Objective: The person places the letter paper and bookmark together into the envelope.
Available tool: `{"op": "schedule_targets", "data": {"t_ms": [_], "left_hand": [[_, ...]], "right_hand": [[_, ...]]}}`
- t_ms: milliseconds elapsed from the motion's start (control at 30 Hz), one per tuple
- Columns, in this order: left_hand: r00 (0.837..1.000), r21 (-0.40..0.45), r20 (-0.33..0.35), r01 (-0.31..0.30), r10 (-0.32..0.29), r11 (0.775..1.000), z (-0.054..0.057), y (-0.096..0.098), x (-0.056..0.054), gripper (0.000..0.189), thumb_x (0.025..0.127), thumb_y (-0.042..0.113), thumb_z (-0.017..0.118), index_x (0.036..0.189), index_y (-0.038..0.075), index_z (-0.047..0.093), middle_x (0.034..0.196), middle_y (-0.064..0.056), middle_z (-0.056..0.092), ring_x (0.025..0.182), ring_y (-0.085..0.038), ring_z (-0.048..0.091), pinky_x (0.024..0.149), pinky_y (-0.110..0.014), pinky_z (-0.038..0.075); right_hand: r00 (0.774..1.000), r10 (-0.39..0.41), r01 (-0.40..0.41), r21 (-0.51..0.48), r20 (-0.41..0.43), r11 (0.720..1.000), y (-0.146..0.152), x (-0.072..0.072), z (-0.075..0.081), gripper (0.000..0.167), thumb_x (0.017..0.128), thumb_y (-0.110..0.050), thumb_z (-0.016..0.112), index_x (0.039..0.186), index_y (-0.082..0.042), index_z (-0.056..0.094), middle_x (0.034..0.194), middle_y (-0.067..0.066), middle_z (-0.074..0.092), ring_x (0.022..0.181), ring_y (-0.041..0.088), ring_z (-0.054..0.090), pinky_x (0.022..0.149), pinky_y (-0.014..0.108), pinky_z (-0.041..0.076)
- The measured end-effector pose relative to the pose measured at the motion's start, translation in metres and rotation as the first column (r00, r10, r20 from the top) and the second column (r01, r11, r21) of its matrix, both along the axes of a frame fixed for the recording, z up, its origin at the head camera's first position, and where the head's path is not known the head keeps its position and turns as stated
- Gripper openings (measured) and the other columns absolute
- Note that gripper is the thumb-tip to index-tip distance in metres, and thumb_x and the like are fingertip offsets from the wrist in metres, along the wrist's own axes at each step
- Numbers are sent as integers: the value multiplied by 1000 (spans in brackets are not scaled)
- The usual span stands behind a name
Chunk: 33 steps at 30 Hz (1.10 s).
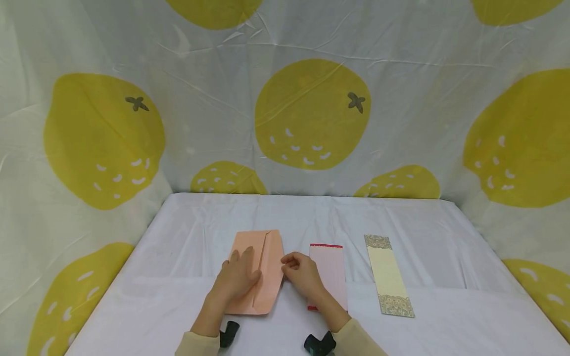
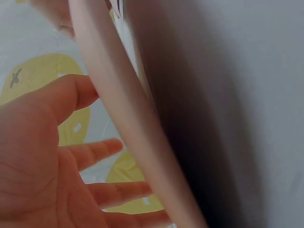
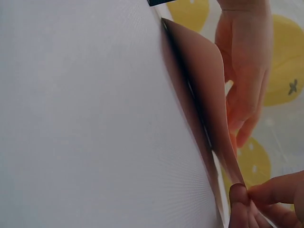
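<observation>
A peach-coloured paper envelope (image 1: 269, 262) lies on the white cloth, its seam side up. My left hand (image 1: 237, 277) rests on its left half with the fingers spread. At the envelope's right edge, my right hand (image 1: 305, 278) pinches the paper between thumb and fingers. The right wrist view shows the thumb and fingertips on the lower corner of the envelope (image 3: 204, 71), whose near side is lifted off the cloth. In the left wrist view, the left hand (image 2: 42, 147) has its fingers stretched against the envelope's face (image 2: 128, 104).
Just right of the envelope lies a pink card (image 1: 328, 267) with red ends, partly under the right forearm. Farther right is a long cream card (image 1: 389, 274) with patterned ends. A lemon-print curtain (image 1: 213, 118) stands behind the white-covered table (image 1: 445, 247).
</observation>
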<state>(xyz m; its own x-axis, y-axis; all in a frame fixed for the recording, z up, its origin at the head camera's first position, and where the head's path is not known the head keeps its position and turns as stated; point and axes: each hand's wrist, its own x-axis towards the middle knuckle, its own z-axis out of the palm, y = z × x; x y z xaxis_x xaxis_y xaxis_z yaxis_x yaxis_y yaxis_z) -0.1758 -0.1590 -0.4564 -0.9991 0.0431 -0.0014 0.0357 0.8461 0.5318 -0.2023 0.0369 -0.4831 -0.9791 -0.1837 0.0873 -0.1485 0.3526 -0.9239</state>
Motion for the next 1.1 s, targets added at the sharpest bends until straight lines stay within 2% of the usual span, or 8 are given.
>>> {"op": "schedule_targets", "data": {"t_ms": [233, 467, 700, 1100], "left_hand": [[1000, 56, -16, 24, -23, 998, -1, -2, -1, 57, 88, 24, 62, 142, 15, 50, 141, -36, 39, 116, -62, 43, 84, -66, 43], [997, 97, -50, 67, -62, 993, -3, -4, -4, 52, 90, 21, 59, 141, 17, 53, 143, -35, 38, 124, -59, 40, 91, -67, 40], [992, 146, -27, 124, -121, 982, -1, -7, -4, 44, 93, 16, 55, 138, 17, 58, 144, -36, 36, 128, -60, 34, 96, -69, 33], [992, 170, -15, 130, -129, 977, 0, -11, -5, 42, 96, 19, 58, 138, 18, 57, 146, -35, 34, 132, -54, 34, 97, -68, 33]], "right_hand": [[1000, -18, 19, -61, 15, 998, -2, 1, 0, 11, 84, 5, 63, 93, 3, 67, 77, 4, 61, 65, 10, 59, 60, 22, 51], [1000, -21, 22, -84, 17, 996, 0, -1, 0, 13, 82, 7, 64, 94, 5, 68, 77, 7, 62, 65, 11, 59, 60, 21, 51], [999, -19, 22, -85, 30, 996, 2, -1, -1, 12, 83, 6, 64, 94, 5, 68, 77, 6, 62, 66, 11, 60, 61, 21, 52], [999, -15, 18, -99, 32, 995, 1, -2, -2, 12, 83, 7, 64, 94, 5, 68, 76, 6, 62, 66, 12, 61, 61, 22, 52]]}}
